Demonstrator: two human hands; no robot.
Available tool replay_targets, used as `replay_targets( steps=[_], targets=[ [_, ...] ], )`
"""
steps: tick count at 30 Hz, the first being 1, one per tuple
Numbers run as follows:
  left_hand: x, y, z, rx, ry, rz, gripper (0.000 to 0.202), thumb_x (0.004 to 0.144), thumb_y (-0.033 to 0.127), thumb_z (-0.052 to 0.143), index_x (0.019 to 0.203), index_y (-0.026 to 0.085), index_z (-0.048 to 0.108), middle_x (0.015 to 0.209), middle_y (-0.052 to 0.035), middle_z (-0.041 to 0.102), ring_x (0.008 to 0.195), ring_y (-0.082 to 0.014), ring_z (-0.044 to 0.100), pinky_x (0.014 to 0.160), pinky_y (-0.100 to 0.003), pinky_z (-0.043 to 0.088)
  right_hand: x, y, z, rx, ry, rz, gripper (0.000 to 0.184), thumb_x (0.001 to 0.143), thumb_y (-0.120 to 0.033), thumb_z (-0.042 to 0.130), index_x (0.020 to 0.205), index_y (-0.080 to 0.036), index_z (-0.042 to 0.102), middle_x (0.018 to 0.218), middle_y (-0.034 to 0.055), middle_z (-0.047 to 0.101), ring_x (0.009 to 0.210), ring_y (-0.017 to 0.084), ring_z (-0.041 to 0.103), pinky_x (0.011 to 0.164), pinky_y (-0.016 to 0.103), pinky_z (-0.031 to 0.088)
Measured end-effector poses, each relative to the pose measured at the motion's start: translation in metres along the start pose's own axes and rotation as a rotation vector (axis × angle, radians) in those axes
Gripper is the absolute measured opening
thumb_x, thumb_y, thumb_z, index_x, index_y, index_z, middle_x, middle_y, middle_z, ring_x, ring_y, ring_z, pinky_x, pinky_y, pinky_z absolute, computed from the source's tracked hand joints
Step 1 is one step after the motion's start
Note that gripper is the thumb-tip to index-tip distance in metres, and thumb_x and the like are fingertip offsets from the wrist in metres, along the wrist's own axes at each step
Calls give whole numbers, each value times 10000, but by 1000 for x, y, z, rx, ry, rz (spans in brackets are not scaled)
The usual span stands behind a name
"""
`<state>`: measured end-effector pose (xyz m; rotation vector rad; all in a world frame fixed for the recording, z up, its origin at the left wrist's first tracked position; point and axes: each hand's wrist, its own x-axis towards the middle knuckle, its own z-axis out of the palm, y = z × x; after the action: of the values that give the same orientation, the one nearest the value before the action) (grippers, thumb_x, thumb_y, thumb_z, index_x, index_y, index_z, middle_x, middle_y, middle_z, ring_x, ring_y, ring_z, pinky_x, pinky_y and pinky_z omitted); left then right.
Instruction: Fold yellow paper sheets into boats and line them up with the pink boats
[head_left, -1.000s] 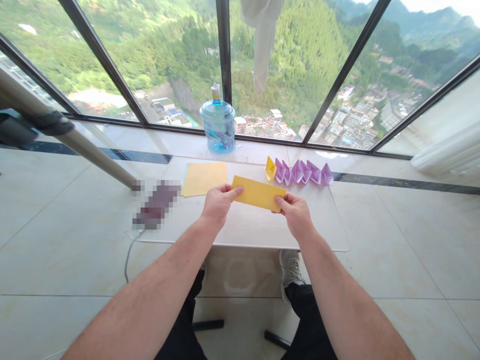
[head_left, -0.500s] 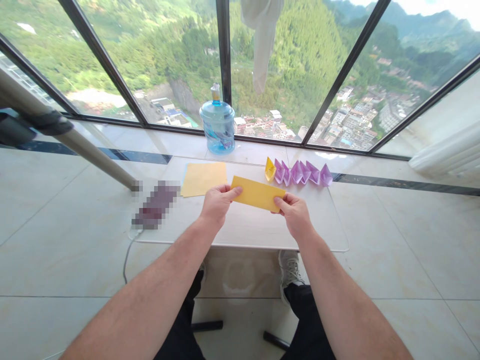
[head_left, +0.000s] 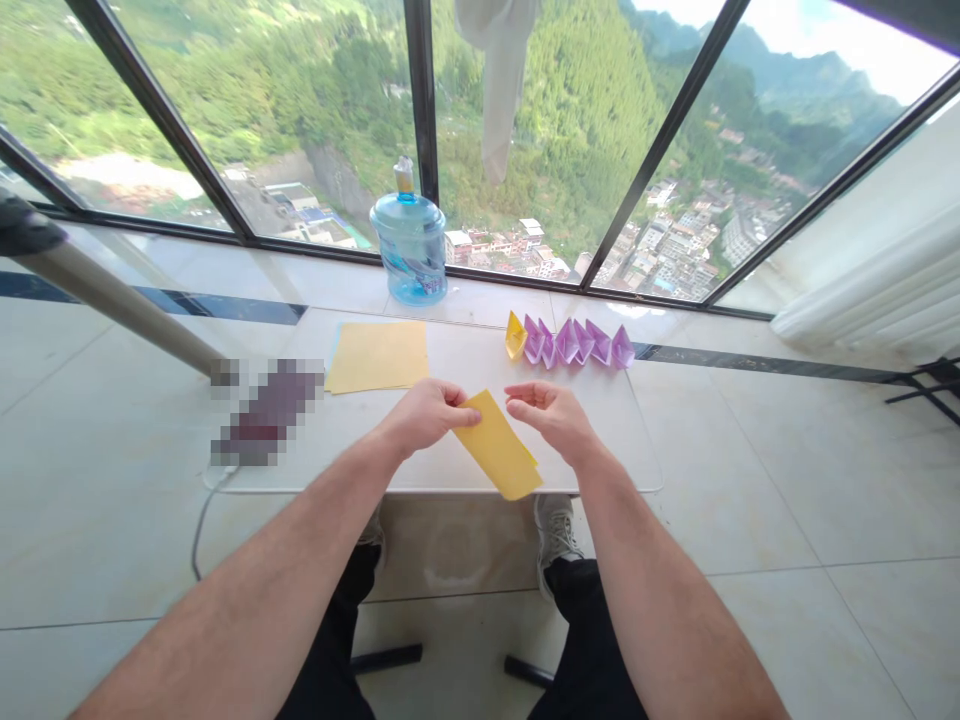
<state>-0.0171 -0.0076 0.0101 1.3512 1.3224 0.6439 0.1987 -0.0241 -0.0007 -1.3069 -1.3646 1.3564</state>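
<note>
A folded yellow sheet of paper (head_left: 499,450) hangs tilted over the front of the low white table (head_left: 615,440). Its upper left corner is pinched between the thumb and fingers of my left hand (head_left: 431,412). Just right of the paper, my right hand (head_left: 551,415) holds nothing, its thumb and fingers apart and not touching the sheet. Behind my hands stands a row of folded paper boats: one yellow boat (head_left: 515,337) at the left end and several purple boats (head_left: 577,342) beside it. A stack of flat yellow paper (head_left: 379,355) lies at the back left.
A blurred-out dark object (head_left: 270,410) with a cable (head_left: 201,530) lies at the table's left edge. A large blue water bottle (head_left: 410,250) stands behind the table by the window. A pole (head_left: 127,300) slants in from the left. My shoes (head_left: 555,530) are below the table edge.
My right hand has let go of the folded paper and opened. The sheet, still in my left hand, has swung down at its right end. The view has shifted slightly right.
</note>
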Motion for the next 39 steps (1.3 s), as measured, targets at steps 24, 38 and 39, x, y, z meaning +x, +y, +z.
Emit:
replay_targets(
  steps=[24,38,39],
  targets=[
    [7,-1,29,-566,254,101,338,608,454,826,659,155,676,663,-15,640,647,-134,553,672,-276,452,8,5,41,40,457,-79,267,751,-443,675,655,-202,611,576,-19,574,541,128,496,514,257,388],
    [9,-4,32,-536,229,117,371,620,503,820,663,167,670,658,-9,647,620,-137,545,618,-261,415,10,2,46,108,561,-111,277,758,-474,640,672,-220,574,596,-20,558,561,131,486,528,261,396],
    [9,-5,31,-523,242,117,372,616,503,822,650,166,666,647,-8,642,615,-135,541,615,-260,412,11,2,45,121,567,-115,279,755,-476,641,672,-219,572,601,-19,561,566,132,489,533,262,401]
  ],
)
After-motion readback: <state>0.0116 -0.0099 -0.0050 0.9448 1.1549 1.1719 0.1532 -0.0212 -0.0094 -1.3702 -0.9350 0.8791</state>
